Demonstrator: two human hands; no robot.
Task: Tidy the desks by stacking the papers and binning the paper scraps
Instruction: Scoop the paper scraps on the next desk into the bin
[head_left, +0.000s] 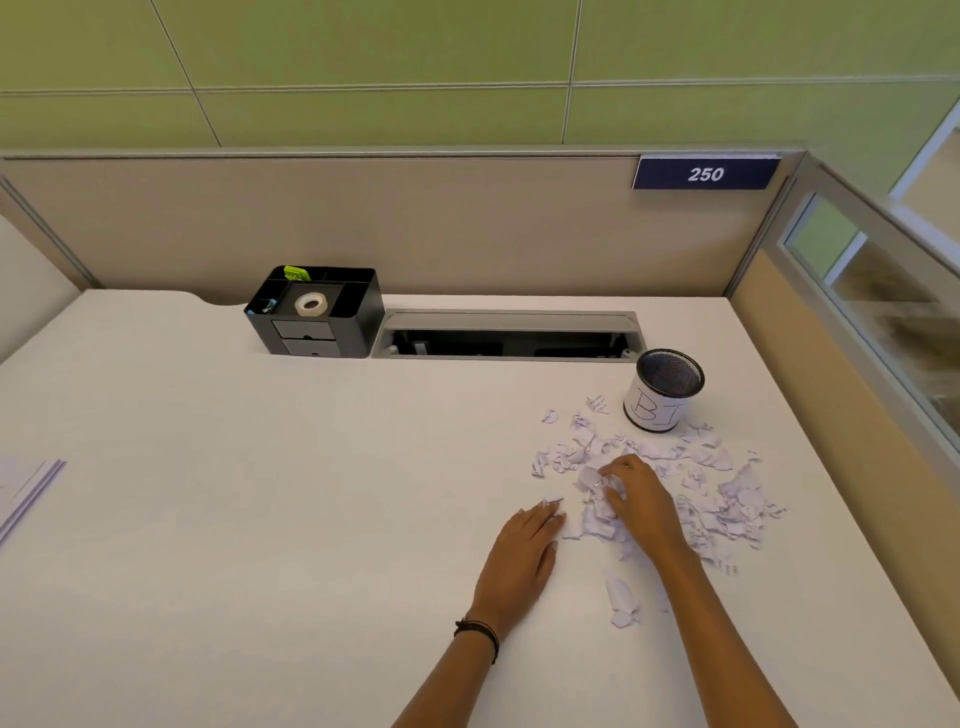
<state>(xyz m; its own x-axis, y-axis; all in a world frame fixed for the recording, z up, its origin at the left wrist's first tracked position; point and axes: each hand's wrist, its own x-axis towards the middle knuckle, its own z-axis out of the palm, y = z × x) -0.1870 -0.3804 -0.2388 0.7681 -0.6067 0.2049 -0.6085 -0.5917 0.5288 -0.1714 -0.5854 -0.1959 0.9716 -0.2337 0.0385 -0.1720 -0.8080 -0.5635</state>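
Observation:
Torn white paper scraps lie scattered over the right part of the white desk. A black mesh cup with a white label marked "BI" stands upright just behind them. My right hand lies on the heap with its fingers curled round a clump of scraps. My left hand rests flat on the desk, its straight fingertips touching scraps at the heap's left edge. A stack of papers lies at the far left edge, partly out of view.
A black desk organiser holding a roll of tape stands at the back. Beside it is an open grey cable tray. Beige partition walls close the desk at the back and right.

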